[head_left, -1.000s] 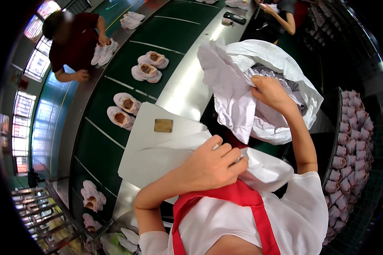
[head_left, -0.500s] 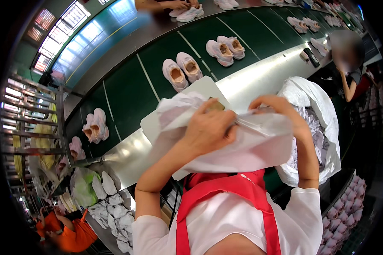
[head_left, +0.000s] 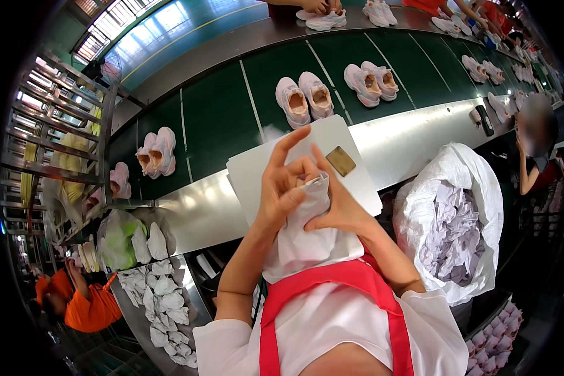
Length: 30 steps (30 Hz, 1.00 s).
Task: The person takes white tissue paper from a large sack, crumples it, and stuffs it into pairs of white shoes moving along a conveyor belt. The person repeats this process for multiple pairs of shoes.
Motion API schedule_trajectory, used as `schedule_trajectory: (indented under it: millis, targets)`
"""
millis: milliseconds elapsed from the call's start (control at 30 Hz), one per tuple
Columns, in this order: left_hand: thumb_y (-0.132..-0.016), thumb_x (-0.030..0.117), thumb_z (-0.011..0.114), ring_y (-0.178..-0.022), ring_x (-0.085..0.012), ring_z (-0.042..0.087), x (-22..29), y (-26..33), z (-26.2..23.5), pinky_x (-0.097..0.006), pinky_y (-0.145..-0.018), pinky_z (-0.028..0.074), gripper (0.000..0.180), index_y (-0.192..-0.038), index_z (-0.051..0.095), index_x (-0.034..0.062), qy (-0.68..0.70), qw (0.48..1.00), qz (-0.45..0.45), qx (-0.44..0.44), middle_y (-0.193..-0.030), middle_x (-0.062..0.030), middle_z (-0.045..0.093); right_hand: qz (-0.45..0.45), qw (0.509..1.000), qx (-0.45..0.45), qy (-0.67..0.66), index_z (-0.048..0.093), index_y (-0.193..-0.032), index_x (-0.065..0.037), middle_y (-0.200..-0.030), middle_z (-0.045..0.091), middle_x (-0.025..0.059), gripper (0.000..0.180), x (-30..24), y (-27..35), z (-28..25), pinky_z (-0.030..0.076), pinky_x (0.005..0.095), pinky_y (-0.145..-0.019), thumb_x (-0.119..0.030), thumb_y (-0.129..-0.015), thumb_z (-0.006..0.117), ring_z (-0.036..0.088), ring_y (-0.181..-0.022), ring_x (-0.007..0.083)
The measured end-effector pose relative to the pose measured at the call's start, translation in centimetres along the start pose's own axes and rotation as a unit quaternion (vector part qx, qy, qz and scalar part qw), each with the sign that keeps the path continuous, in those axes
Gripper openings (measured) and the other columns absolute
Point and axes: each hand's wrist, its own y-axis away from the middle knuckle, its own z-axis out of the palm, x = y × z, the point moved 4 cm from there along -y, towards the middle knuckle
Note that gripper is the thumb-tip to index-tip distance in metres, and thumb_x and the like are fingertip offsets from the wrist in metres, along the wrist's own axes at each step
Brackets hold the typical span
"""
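In front of my chest I hold a sheet of white tissue paper (head_left: 297, 247), gathered narrow at the top and hanging wider below. My left hand (head_left: 286, 188) pinches its upper end with curled fingers, the index finger pointing up. Around the bunched part wraps my right hand (head_left: 343, 205), thumb across the front. Beneath and beyond my hands lies a flat white board (head_left: 360, 185). A small brass-coloured rectangular block (head_left: 341, 161) rests on it, touched by neither hand.
Pairs of pale pink sneakers (head_left: 304, 103) stand on a green conveyor (head_left: 219, 119) beyond the steel ledge (head_left: 197, 210). At right is a white sack (head_left: 489, 244) of crumpled paper; at left, a tray holds paper wads (head_left: 166, 294). A metal rack (head_left: 106, 138) and other people are around.
The paper, spread wide over the board before, is now gathered upright between my hands, nearer my chest. The brass-coloured block has come into full view. My whole view has shifted.
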Motion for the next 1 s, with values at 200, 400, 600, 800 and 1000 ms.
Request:
schedule_trajectory:
  millis: [200,400,600,800,1000]
  targets:
    - [-0.070,0.027,0.078,-0.107,-0.0222,0.055,1.8,-0.2,-2.3,-0.035,-0.099,0.037,0.092,-0.141,0.025,0.0006,-0.310,0.929,0.146,0.143,-0.102,-0.0121,0.060,0.111,0.993,0.043,-0.024,0.061,-0.107,0.001,-0.103,0.064,0.0098,0.043,1.4,-0.4,-0.8,0.045,0.0306,-0.085,-0.014,-0.069,0.078,0.060,-0.092,0.0164]
    - [-0.064,0.037,0.082,-0.107,-0.0369,0.058,-3.8,4.0,-2.0,-0.038,-0.091,0.044,0.098,-0.137,0.027,-0.0011,-0.398,0.899,-0.173,0.062,-0.114,-0.0235,0.059,0.014,0.987,0.156,0.042,0.064,-0.099,0.001,-0.088,0.067,0.0078,0.030,-0.9,-1.3,-2.4,0.048,0.0267,-0.074,-0.010,-0.074,0.074,0.062,-0.080,0.0144]
    - [-0.069,0.036,0.078,-0.104,-0.0360,0.059,-5.0,5.6,-5.1,-0.037,-0.089,0.046,0.091,-0.136,0.028,0.0001,-0.531,0.812,-0.242,-0.017,-0.109,-0.0273,0.059,0.125,0.971,0.144,-0.146,0.067,-0.094,0.001,-0.086,0.067,0.0048,0.023,-0.1,-1.6,-4.0,0.047,0.0243,-0.069,-0.012,-0.076,0.074,0.060,-0.076,0.0109]
    - [-0.078,0.052,0.065,-0.125,-0.0332,0.043,-5.4,7.3,-10.2,-0.043,-0.104,0.035,0.090,-0.143,0.024,0.0051,-0.207,0.946,-0.206,0.138,-0.138,-0.0207,0.039,-0.060,0.939,0.297,0.163,0.069,-0.091,-0.003,-0.078,0.063,0.0014,0.021,-0.7,1.6,-6.4,0.045,0.0259,-0.060,-0.004,-0.071,0.073,0.059,-0.070,0.0138]
    - [-0.090,0.056,0.047,-0.102,-0.0209,0.060,-4.4,3.0,-4.7,-0.032,-0.082,0.052,0.068,-0.130,0.045,0.0015,0.217,0.905,-0.316,0.185,-0.117,-0.0151,0.058,-0.438,0.825,-0.108,0.341,0.065,-0.101,-0.015,-0.069,0.042,-0.0001,0.033,-3.4,1.8,4.3,0.045,0.0294,-0.066,-0.011,-0.068,0.063,0.050,-0.065,0.0156]
